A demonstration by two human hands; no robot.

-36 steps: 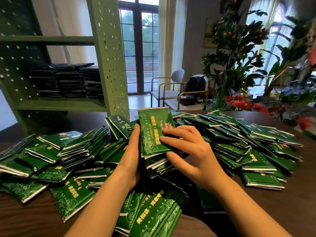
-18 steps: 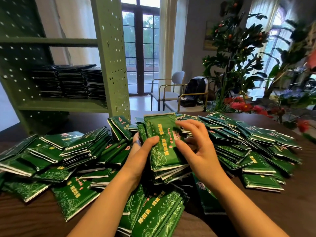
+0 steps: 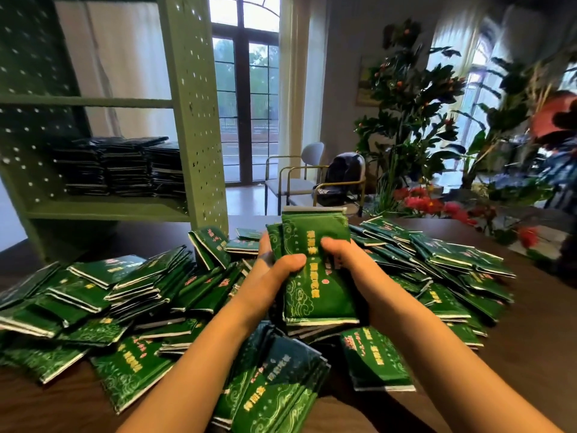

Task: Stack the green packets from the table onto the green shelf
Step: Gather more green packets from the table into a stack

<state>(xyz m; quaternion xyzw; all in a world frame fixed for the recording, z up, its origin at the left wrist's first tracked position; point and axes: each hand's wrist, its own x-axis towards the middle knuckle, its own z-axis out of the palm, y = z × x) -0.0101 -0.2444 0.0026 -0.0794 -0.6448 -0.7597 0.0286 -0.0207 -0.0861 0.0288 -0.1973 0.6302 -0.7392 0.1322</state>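
Clasping packet bundle [image 3: 315, 270]: left hand [image 3: 271, 276], right hand [image 3: 346, 264]; grips closed.

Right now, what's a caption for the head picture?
Left hand and right hand grip a packet bundle above the table, green shelf beyond.

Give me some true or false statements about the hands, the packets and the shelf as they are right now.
1. The left hand and right hand grip one bundle of green packets between them. True.
2. The green shelf has nothing on it. False: dark stacks of packets already sit on its lower board.
3. Loose packets lie heaped on the table on both sides of the hands. True.
4. The bundle is resting on the shelf. False: it is held over the heap on the table, apart from the shelf.
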